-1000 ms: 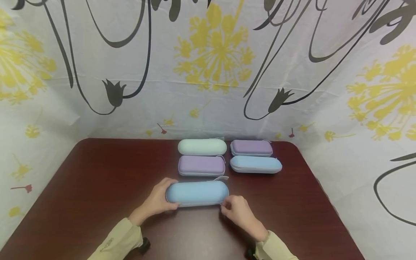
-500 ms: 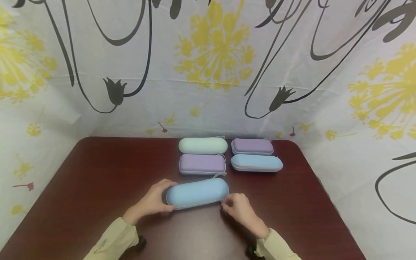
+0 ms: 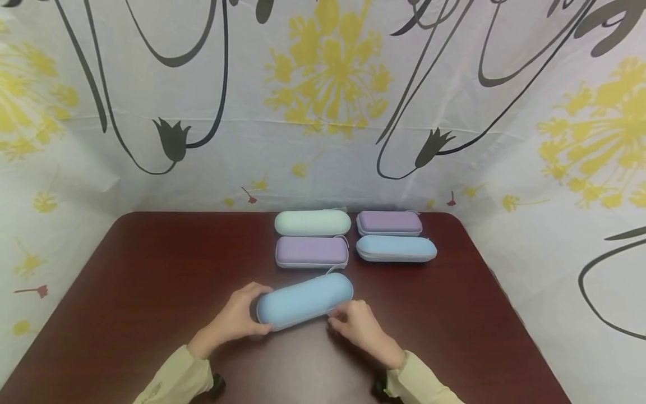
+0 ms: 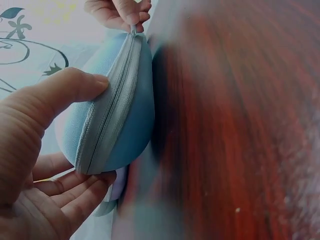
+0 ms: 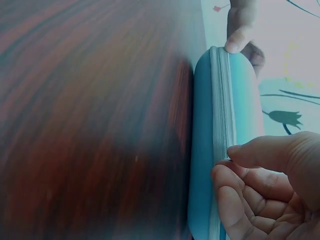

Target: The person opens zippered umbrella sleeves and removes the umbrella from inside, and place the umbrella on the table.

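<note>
A blue hard-shell zip case [image 3: 305,300], oblong with rounded ends, lies slanted on the table, its right end farther away. My left hand [image 3: 234,317] grips its left end, thumb on the near side and fingers round the far side. At the near side my right hand [image 3: 360,331] pinches the zipper pull [image 4: 133,29] between thumb and fingers. A grey zipper [image 4: 112,110] runs along the case's edge; in the left wrist view its teeth look joined up to the pull. In the right wrist view the fingertips mostly cover the pull.
Behind the held case lie a purple case [image 3: 312,251] and a mint-green case [image 3: 313,223]. To their right are another purple case [image 3: 388,222] and a second blue case [image 3: 396,248]. The dark red table [image 3: 176,252] ends at a patterned cloth backdrop [image 3: 227,163].
The blue case has turned, its right end swinging away and its left end coming slightly nearer. My right hand has slid left along its near side, and my left hand keeps its grip.
</note>
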Demonstrator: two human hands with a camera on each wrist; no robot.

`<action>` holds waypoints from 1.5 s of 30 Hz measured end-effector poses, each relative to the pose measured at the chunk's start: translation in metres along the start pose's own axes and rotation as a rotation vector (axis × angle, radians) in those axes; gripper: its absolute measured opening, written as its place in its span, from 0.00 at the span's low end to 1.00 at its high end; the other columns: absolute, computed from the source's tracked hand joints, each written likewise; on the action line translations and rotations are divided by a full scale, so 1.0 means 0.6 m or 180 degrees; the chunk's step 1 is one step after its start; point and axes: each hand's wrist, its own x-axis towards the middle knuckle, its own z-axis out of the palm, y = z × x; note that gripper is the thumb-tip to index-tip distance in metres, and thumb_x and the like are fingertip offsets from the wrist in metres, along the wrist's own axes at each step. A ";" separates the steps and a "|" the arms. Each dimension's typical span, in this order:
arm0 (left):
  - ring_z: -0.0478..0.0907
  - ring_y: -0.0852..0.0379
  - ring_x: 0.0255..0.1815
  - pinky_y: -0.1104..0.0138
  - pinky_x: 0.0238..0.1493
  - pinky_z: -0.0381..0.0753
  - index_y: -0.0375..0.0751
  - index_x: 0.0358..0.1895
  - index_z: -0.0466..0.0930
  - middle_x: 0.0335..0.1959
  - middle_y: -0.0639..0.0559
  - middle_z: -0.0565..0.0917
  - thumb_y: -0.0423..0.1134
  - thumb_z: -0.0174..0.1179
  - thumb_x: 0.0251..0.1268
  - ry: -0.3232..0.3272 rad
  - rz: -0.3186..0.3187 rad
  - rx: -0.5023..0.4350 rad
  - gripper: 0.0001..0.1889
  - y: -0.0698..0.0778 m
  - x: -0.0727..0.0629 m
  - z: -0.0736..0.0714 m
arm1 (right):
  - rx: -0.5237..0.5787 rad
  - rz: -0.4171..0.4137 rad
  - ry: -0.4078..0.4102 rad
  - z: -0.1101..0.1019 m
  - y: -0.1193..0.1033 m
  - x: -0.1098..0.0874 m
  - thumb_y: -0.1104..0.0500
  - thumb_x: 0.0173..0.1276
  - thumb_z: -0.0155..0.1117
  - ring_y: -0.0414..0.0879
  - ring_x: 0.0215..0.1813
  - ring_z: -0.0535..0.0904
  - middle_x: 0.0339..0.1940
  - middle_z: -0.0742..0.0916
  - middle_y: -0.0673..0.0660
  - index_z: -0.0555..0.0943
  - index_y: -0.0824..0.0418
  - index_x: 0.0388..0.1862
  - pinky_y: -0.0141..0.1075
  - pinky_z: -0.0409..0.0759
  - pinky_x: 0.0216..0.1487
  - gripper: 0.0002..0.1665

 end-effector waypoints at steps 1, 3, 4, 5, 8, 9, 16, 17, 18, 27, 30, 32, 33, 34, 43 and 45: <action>0.76 0.54 0.45 0.58 0.47 0.77 0.35 0.49 0.77 0.43 0.52 0.79 0.42 0.77 0.31 -0.0005 -0.0017 0.0011 0.34 0.001 0.000 0.001 | 0.0011 -0.0022 0.0010 0.002 -0.001 0.000 0.64 0.52 0.70 0.39 0.28 0.81 0.23 0.86 0.49 0.86 0.60 0.26 0.30 0.77 0.29 0.01; 0.77 0.54 0.44 0.58 0.46 0.77 0.35 0.49 0.77 0.42 0.52 0.78 0.44 0.77 0.31 -0.0006 -0.0032 0.0041 0.34 0.005 -0.002 0.002 | 0.0027 -0.0069 0.0017 0.005 -0.004 0.001 0.64 0.51 0.70 0.39 0.28 0.81 0.23 0.86 0.49 0.86 0.60 0.26 0.30 0.77 0.29 0.02; 0.76 0.55 0.44 0.58 0.46 0.77 0.35 0.49 0.77 0.41 0.53 0.78 0.45 0.77 0.30 -0.0010 -0.0053 0.0060 0.35 0.007 -0.003 0.003 | 0.0026 -0.0083 0.0019 0.007 -0.005 0.001 0.65 0.51 0.70 0.39 0.28 0.81 0.22 0.86 0.49 0.86 0.59 0.25 0.30 0.77 0.29 0.02; 0.76 0.55 0.43 0.59 0.45 0.77 0.35 0.49 0.77 0.41 0.53 0.78 0.46 0.77 0.30 -0.0007 -0.0059 0.0080 0.35 0.009 -0.004 0.004 | 0.0025 -0.0092 0.0020 0.008 -0.005 0.002 0.65 0.51 0.71 0.39 0.28 0.81 0.22 0.86 0.49 0.86 0.58 0.25 0.30 0.77 0.29 0.03; 0.76 0.57 0.39 0.61 0.42 0.78 0.35 0.48 0.77 0.39 0.54 0.76 0.49 0.77 0.30 0.0010 -0.0061 0.0152 0.36 0.015 -0.009 0.009 | 0.0020 -0.0110 -0.0015 0.010 -0.006 0.003 0.65 0.51 0.70 0.39 0.28 0.81 0.22 0.86 0.49 0.86 0.59 0.25 0.30 0.77 0.29 0.01; 0.75 0.58 0.38 0.61 0.41 0.78 0.35 0.48 0.77 0.38 0.55 0.76 0.49 0.77 0.29 0.0019 -0.0063 0.0174 0.36 0.017 -0.010 0.010 | 0.0018 -0.0103 -0.0025 0.010 -0.006 0.003 0.64 0.51 0.70 0.38 0.28 0.81 0.23 0.86 0.49 0.86 0.59 0.25 0.30 0.77 0.29 0.01; 0.74 0.60 0.35 0.64 0.37 0.78 0.36 0.47 0.78 0.35 0.56 0.74 0.49 0.78 0.26 0.0166 -0.0119 0.0268 0.36 0.031 -0.017 0.015 | 0.0000 -0.0131 -0.0032 0.008 -0.006 0.003 0.65 0.51 0.70 0.38 0.29 0.80 0.23 0.86 0.49 0.86 0.61 0.25 0.30 0.77 0.30 0.01; 0.74 0.60 0.34 0.64 0.37 0.78 0.36 0.46 0.78 0.35 0.56 0.74 0.49 0.78 0.26 0.0188 -0.0127 0.0271 0.36 0.033 -0.018 0.015 | 0.0006 -0.0140 -0.0028 0.008 -0.007 0.003 0.65 0.51 0.70 0.38 0.29 0.80 0.23 0.86 0.49 0.86 0.61 0.25 0.30 0.77 0.30 0.02; 0.74 0.60 0.34 0.64 0.37 0.78 0.36 0.46 0.78 0.34 0.56 0.74 0.48 0.78 0.26 0.0203 -0.0136 0.0274 0.36 0.034 -0.018 0.015 | 0.0016 -0.0146 -0.0029 0.009 -0.008 0.003 0.66 0.51 0.69 0.38 0.29 0.80 0.23 0.85 0.49 0.86 0.60 0.25 0.30 0.77 0.30 0.02; 0.74 0.59 0.33 0.65 0.36 0.78 0.37 0.44 0.79 0.33 0.57 0.74 0.49 0.77 0.24 0.0246 -0.0274 0.0352 0.35 0.046 -0.021 0.018 | -0.0002 -0.0238 -0.0074 0.018 -0.016 0.002 0.65 0.52 0.69 0.35 0.28 0.79 0.22 0.85 0.47 0.85 0.57 0.23 0.27 0.75 0.29 0.03; 0.75 0.59 0.33 0.64 0.36 0.78 0.38 0.42 0.80 0.33 0.57 0.75 0.49 0.78 0.23 0.0230 -0.0402 0.0360 0.33 0.053 -0.024 0.020 | 0.0030 -0.0230 -0.0065 0.019 -0.018 0.002 0.65 0.52 0.70 0.34 0.28 0.78 0.22 0.85 0.47 0.85 0.57 0.23 0.26 0.75 0.30 0.03; 0.75 0.59 0.32 0.65 0.35 0.78 0.38 0.39 0.80 0.32 0.57 0.75 0.50 0.78 0.22 0.0228 -0.0514 0.0382 0.32 0.058 -0.027 0.022 | 0.0063 -0.0257 -0.0058 0.020 -0.020 0.002 0.65 0.51 0.70 0.34 0.28 0.79 0.22 0.85 0.47 0.85 0.57 0.23 0.26 0.76 0.30 0.03; 0.75 0.59 0.32 0.65 0.34 0.78 0.38 0.38 0.80 0.31 0.57 0.75 0.50 0.78 0.22 0.0229 -0.0574 0.0398 0.32 0.061 -0.029 0.023 | 0.0084 -0.0278 -0.0060 0.021 -0.021 0.002 0.65 0.51 0.70 0.35 0.29 0.79 0.23 0.86 0.47 0.85 0.57 0.24 0.26 0.76 0.31 0.04; 0.74 0.60 0.31 0.65 0.34 0.78 0.39 0.37 0.80 0.31 0.57 0.74 0.50 0.78 0.22 0.0235 -0.0621 0.0403 0.31 0.065 -0.030 0.025 | 0.0110 -0.0297 -0.0068 0.022 -0.022 0.002 0.65 0.51 0.70 0.35 0.29 0.79 0.23 0.86 0.47 0.85 0.57 0.24 0.26 0.76 0.31 0.03; 0.71 0.62 0.27 0.67 0.27 0.74 0.40 0.33 0.75 0.28 0.57 0.72 0.53 0.77 0.23 0.0277 -0.0969 0.0566 0.31 0.096 -0.037 0.039 | 0.0187 -0.0387 -0.0052 0.028 -0.021 0.006 0.65 0.51 0.70 0.33 0.27 0.78 0.20 0.85 0.46 0.86 0.58 0.25 0.24 0.75 0.31 0.03; 0.70 0.61 0.26 0.67 0.25 0.73 0.39 0.32 0.75 0.27 0.56 0.72 0.54 0.77 0.24 0.0281 -0.0982 0.0623 0.31 0.101 -0.037 0.041 | 0.0210 -0.0362 -0.0067 0.026 -0.021 0.006 0.66 0.51 0.70 0.33 0.27 0.78 0.20 0.85 0.47 0.86 0.59 0.25 0.25 0.76 0.31 0.03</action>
